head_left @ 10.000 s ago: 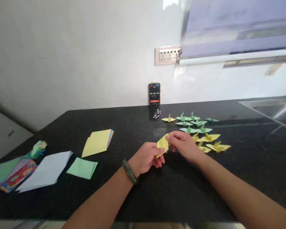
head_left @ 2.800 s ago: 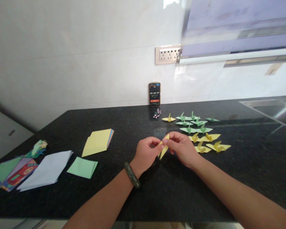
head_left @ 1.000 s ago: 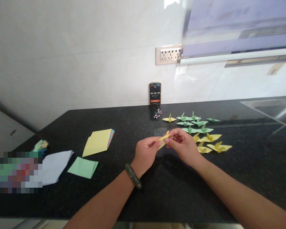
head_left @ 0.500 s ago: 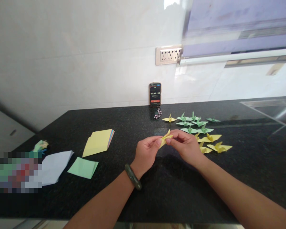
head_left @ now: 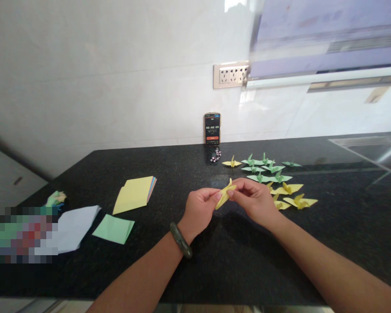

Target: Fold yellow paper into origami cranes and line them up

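Note:
A folded yellow origami paper [head_left: 223, 198] is held above the dark counter, between both hands. My left hand [head_left: 200, 211] pinches its left side with thumb and fingers. On the other side, my right hand [head_left: 256, 200] pinches the paper near its upper right edge. A narrow point sticks up from the top of the folds. Beside and behind my right hand lie several yellow paper cranes [head_left: 300, 201], partly hidden by it. Farther back sit several green paper cranes [head_left: 260, 178] and a single yellow crane [head_left: 232, 162].
Yellow paper sheets [head_left: 135, 194], a green sheet [head_left: 114, 229] and white paper [head_left: 76, 228] lie on the left of the black counter [head_left: 169, 167]. A phone [head_left: 212, 129] showing a timer leans on the wall, beads [head_left: 216, 155] before it. A sink [head_left: 378, 150] is far right.
The yellow paper has turned slightly in my fingers, and more of its lower end shows. Both hands keep their pinch in nearly the same place.

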The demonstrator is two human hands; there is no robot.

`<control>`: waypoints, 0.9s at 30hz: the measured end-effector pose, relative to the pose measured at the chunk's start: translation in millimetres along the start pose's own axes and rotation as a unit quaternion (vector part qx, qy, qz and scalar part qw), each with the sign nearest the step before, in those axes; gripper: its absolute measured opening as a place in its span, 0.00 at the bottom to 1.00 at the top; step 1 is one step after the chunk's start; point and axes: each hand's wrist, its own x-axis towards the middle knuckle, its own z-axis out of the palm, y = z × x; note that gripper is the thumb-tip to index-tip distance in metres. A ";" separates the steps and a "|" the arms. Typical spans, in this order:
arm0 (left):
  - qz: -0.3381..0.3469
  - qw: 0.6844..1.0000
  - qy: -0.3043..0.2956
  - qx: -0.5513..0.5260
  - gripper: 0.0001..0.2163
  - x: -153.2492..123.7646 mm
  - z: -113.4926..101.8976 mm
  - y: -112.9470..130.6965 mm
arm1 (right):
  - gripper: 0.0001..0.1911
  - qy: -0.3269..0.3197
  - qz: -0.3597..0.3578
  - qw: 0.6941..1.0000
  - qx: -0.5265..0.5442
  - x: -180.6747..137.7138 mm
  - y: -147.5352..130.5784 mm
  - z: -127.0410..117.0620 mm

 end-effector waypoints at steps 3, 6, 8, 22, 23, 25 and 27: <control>-0.001 1.000 0.008 0.017 0.11 -0.6 0.4 1.3 | 0.07 -0.006 0.006 1.000 0.002 -0.6 -0.7 0.6; 0.002 1.000 0.019 0.016 0.10 -1.2 0.4 2.6 | 0.07 0.001 0.004 1.000 0.003 -1.0 0.5 2.2; 0.005 0.999 0.030 0.010 0.10 -1.5 0.1 3.0 | 0.07 0.008 0.000 1.000 0.004 -1.0 1.7 3.4; 0.002 0.998 0.034 -0.058 0.08 -1.9 2.7 1.6 | 0.12 0.023 0.100 0.991 0.087 -1.2 1.9 8.5; 0.004 0.997 0.036 -0.070 0.08 -1.8 3.3 1.2 | 0.12 0.025 0.097 0.991 0.088 -1.2 1.7 8.5; 0.007 0.995 0.028 -0.093 0.08 -1.3 4.1 -0.2 | 0.11 0.029 0.095 0.991 0.085 -1.2 0.7 8.3; 0.008 0.995 0.009 -0.099 0.09 -0.8 4.2 -1.6 | 0.11 0.028 0.087 0.993 0.078 -1.3 -1.1 8.0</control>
